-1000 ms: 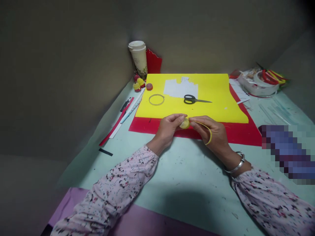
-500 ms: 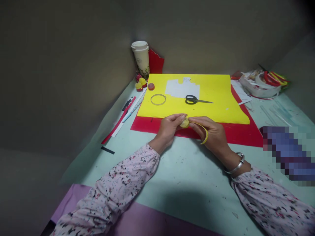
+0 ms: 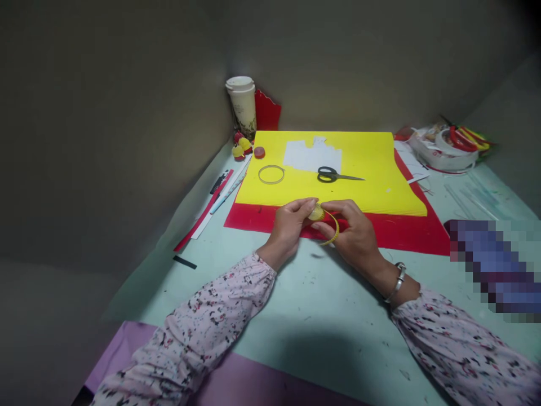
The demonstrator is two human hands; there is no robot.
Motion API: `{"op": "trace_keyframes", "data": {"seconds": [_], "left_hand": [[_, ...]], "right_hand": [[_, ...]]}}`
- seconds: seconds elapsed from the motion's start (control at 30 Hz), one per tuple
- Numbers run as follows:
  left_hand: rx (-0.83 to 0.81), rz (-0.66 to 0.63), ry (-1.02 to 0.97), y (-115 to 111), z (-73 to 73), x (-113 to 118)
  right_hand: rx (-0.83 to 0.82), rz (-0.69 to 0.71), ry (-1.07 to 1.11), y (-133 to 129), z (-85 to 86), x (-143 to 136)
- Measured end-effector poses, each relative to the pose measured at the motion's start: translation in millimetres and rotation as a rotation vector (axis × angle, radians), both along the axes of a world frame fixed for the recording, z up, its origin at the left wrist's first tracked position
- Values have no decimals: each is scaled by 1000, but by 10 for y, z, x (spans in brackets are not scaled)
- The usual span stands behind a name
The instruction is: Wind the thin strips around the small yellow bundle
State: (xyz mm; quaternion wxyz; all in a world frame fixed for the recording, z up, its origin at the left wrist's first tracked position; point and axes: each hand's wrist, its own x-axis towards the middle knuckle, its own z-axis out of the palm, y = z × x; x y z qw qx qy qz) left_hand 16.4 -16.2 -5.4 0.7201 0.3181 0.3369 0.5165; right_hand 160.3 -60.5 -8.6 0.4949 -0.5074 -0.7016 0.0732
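A small coil of yellow measuring tape (image 3: 316, 212) is pinched between the thumb and fingers of my left hand (image 3: 291, 225). The tape's loose end bows out to the right and curls back below the coil. My right hand (image 3: 354, 232) is curved round this loop, its index fingertip at the coil's right side and its thumb just below. Part of the coil is covered by fingers. Both hands are above the front edge of a red sheet (image 3: 406, 234). Beyond them, black-handled scissors (image 3: 333, 175) lie on a stack of yellow sheets (image 3: 372, 197).
On the yellow stack lie white paper (image 3: 302, 157), a thin ring (image 3: 271, 175) and a small red round piece (image 3: 259, 153). A lidded cup (image 3: 244, 107) stands at the back left. Strips (image 3: 205, 211) and a pen (image 3: 224, 198) lie left. A filled container (image 3: 442, 152) sits back right.
My right hand has moved left, closer to the coil. The loose tape has become a tighter loop, its end now nearer the left hand. The left hand is nearly still.
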Motion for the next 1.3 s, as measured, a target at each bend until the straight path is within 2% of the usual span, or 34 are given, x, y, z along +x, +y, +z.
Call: {"op": "trace_keyframes", "data": {"seconds": [0.13,0.2,0.27,0.4,0.53,0.8,1.03,1.17,1.3], "left_hand": [[15,-6,16,-14,9,7],[32,-49,26,-10,29,-16],[49,-144,31,6,56,-58],[65,-368,67,60,96,-161],[60,-469,66,93,92,-214],[44,-482,73,120,72,-220],[-24,-536,69,137,112,-280],[-57,-482,65,134,119,-252],[-64,-408,54,112,143,-210]], "right_hand": [[8,-28,8,-8,12,3],[-17,-19,56,-18,13,28],[-103,13,165,-23,18,67],[-381,161,425,-8,82,168],[-501,292,452,13,164,244],[-411,333,379,38,131,272],[-450,361,390,34,141,293],[-445,369,405,50,106,302],[-352,312,387,64,69,294]]}}
